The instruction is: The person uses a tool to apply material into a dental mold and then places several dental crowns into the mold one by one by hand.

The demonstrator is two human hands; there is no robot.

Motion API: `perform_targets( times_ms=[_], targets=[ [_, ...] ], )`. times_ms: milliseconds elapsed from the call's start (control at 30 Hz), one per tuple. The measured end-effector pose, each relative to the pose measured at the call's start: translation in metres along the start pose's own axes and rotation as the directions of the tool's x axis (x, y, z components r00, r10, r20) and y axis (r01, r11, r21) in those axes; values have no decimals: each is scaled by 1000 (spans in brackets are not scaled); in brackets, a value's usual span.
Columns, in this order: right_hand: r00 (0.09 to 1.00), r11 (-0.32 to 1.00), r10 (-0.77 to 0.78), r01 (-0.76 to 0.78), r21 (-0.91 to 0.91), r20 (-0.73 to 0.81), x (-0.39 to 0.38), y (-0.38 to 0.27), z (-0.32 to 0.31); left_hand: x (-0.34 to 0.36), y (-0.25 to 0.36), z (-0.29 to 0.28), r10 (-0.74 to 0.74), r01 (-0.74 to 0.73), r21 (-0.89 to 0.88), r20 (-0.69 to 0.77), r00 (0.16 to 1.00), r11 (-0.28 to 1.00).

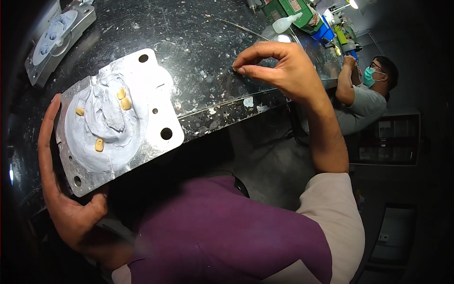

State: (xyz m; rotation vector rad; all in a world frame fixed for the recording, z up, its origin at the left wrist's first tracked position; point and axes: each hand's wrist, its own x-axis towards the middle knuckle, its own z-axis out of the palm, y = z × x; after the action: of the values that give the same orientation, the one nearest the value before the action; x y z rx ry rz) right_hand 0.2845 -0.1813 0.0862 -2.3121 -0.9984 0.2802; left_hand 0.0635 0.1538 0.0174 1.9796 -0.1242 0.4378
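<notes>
My left hand [68, 213] grips a flat metal flask half [171, 116] by its left and near edges, tilted at the bench's front edge. Pale grey-blue plaster [78, 130] fills its round middle, shaped into a raised ridge like a dental arch. Several yellowish tooth-shaped pieces sit in the plaster, among them one tooth piece [99, 145] near the front and another [80, 111] on the left. To the right of the flask, my right hand [288, 68] hovers over the bench, thumb and forefinger pinched together. Whatever lies between those fingertips is too small to make out.
Another metal flask half with plaster [54, 38] stands at the far left. Farther back on the black, speckled bench [198, 47] lie a thin tool [243, 29] and a white squeeze bottle [285, 22], near a green bin [291, 7]. A masked person [369, 102] sits at right.
</notes>
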Motion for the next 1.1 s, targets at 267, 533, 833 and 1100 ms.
perform_targets(
  times_ms=[267,533,833,1100],
  targets=[
    [999,999,43,-43,10,31,2,-3,-3,0,-5,-3,41,-41,-1,-2,999,999],
    [997,999,13,-15,-32,-70,-8,-6,7,0,-4,-4,46,-45,-25,14,999,999],
    [987,985,-23,49,165,-157,-12,0,14,-2,-4,-2,36,-37,88,6,999,995],
    [998,996,-9,14,87,-62,-10,-2,7,0,-4,-2,65,-69,89,52,997,994]
  ],
)
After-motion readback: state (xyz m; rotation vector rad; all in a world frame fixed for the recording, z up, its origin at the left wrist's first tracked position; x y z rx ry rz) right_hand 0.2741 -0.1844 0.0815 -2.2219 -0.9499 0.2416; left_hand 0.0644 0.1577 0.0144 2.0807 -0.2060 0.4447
